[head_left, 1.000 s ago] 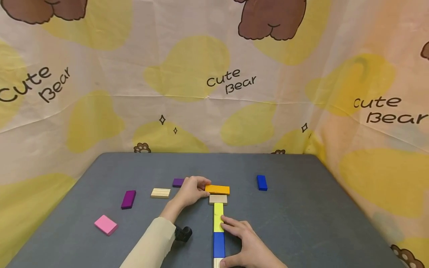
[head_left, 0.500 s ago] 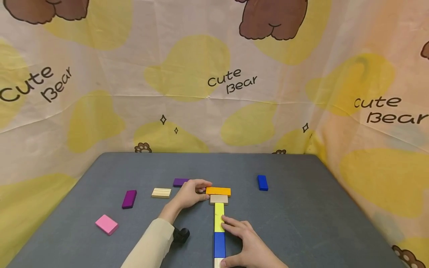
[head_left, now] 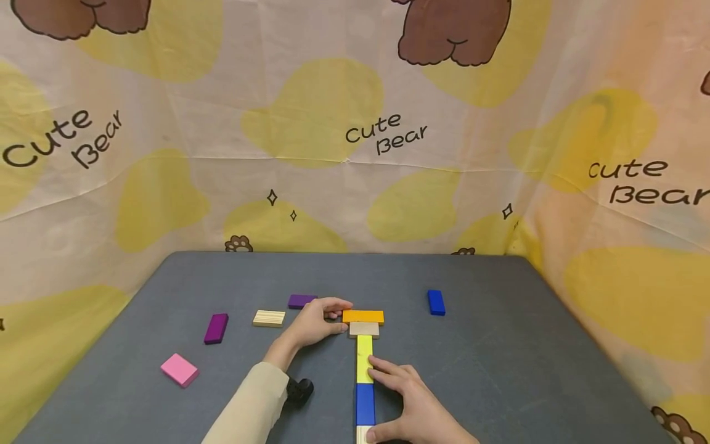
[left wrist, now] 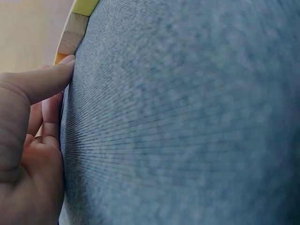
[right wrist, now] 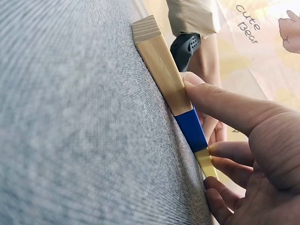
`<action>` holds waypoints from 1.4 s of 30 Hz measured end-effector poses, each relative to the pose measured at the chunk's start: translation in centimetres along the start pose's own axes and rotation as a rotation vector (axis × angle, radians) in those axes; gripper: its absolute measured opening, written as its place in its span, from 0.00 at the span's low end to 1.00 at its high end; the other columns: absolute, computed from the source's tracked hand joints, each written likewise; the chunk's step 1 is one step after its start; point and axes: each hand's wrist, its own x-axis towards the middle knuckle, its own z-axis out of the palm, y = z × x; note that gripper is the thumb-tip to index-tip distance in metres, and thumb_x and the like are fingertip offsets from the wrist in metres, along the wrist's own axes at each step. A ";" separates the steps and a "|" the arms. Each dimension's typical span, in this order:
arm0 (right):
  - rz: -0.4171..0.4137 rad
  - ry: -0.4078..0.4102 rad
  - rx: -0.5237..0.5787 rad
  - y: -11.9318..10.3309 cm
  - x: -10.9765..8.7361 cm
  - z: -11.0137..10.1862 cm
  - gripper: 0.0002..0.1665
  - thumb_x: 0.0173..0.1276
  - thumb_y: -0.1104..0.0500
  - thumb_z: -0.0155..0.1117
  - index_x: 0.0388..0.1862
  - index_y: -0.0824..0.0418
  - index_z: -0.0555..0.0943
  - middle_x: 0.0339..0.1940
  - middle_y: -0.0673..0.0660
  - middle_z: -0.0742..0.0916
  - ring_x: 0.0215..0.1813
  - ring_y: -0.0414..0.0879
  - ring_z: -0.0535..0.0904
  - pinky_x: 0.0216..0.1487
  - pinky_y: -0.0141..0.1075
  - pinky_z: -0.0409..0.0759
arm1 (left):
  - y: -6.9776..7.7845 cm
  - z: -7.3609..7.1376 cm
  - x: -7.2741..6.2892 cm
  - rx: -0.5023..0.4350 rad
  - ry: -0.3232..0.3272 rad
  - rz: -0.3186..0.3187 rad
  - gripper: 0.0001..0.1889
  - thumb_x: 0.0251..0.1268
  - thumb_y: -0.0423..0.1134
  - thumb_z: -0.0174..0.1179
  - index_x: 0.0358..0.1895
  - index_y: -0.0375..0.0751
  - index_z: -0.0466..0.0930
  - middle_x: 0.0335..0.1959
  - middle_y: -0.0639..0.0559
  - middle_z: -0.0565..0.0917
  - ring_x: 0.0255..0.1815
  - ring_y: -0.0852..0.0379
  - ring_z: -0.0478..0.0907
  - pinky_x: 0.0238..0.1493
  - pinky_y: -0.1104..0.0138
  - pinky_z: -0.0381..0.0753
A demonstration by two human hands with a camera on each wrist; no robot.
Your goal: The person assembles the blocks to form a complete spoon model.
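In the head view, a line of flat wooden blocks runs away from the person. A pale wood block (head_left: pixel 362 434) is nearest, then a blue block (head_left: pixel 365 404), a yellow block (head_left: pixel 364 357), a beige block (head_left: pixel 364 330) lying crosswise, and an orange block (head_left: pixel 363 317) across the far end. The left hand (head_left: pixel 314 323) pinches the orange block's left end between thumb and fingers. The right hand (head_left: pixel 413 404) lies along the row's right side, its thumb touching the pale block and its fingertips against the yellow one. In the right wrist view, the pale block (right wrist: pixel 161 75) shows its grained end.
Left of the row lie a violet block (head_left: pixel 302 301), a light striped wood block (head_left: pixel 269 318), a magenta-purple block (head_left: pixel 216 328) and a pink block (head_left: pixel 179 370). Another blue block (head_left: pixel 436 303) lies at the right. A printed cloth (head_left: pixel 355 123) hangs behind the grey table (head_left: pixel 527 357).
The left hand has drawn the orange block slightly nearer and straightened it, so it now meets the beige block's far side. The right hand has stayed in place.
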 end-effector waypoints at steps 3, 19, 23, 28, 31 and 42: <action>0.004 -0.001 0.008 0.0 -0.1 -0.1 0.51 0.47 0.39 0.81 0.71 0.48 0.73 0.73 0.41 0.68 0.63 0.51 0.62 0.58 0.60 0.65 | 0.0 0.1 0.0 0.006 -0.002 0.012 0.21 0.60 0.32 0.70 0.58 0.43 0.82 0.53 0.53 0.83 0.50 0.57 0.77 0.56 0.59 0.74; -0.008 0.000 -0.005 0.3 0.1 0.0 0.51 0.47 0.38 0.80 0.71 0.49 0.73 0.73 0.42 0.68 0.64 0.52 0.61 0.59 0.61 0.65 | 0.0 0.3 0.1 0.014 0.006 0.010 0.21 0.60 0.32 0.69 0.57 0.42 0.82 0.53 0.53 0.82 0.50 0.57 0.77 0.57 0.59 0.74; -0.005 0.001 -0.004 0.3 0.2 0.0 0.51 0.47 0.39 0.80 0.70 0.49 0.73 0.73 0.42 0.68 0.64 0.53 0.61 0.59 0.61 0.65 | -0.1 0.3 0.1 0.014 0.004 0.011 0.21 0.60 0.32 0.70 0.57 0.42 0.82 0.53 0.53 0.83 0.50 0.56 0.77 0.57 0.59 0.74; 0.013 -0.002 0.006 0.1 0.1 0.1 0.50 0.47 0.40 0.81 0.70 0.48 0.74 0.72 0.43 0.68 0.63 0.53 0.61 0.58 0.62 0.66 | 0.0 0.2 0.0 0.014 0.008 0.002 0.21 0.59 0.32 0.70 0.57 0.42 0.82 0.53 0.53 0.82 0.50 0.56 0.76 0.57 0.59 0.74; 0.017 -0.004 0.009 0.1 0.1 0.1 0.50 0.47 0.40 0.81 0.70 0.47 0.73 0.73 0.43 0.68 0.63 0.53 0.61 0.59 0.62 0.65 | 0.1 0.2 0.0 0.020 0.010 0.006 0.21 0.60 0.32 0.70 0.58 0.42 0.82 0.53 0.54 0.83 0.50 0.56 0.76 0.57 0.59 0.74; 0.011 -0.002 0.001 0.1 0.2 0.0 0.51 0.47 0.39 0.80 0.71 0.47 0.73 0.73 0.42 0.68 0.64 0.53 0.61 0.59 0.62 0.65 | 0.3 0.2 -0.1 0.024 0.012 -0.001 0.21 0.61 0.33 0.69 0.58 0.43 0.82 0.53 0.55 0.82 0.52 0.56 0.76 0.58 0.58 0.73</action>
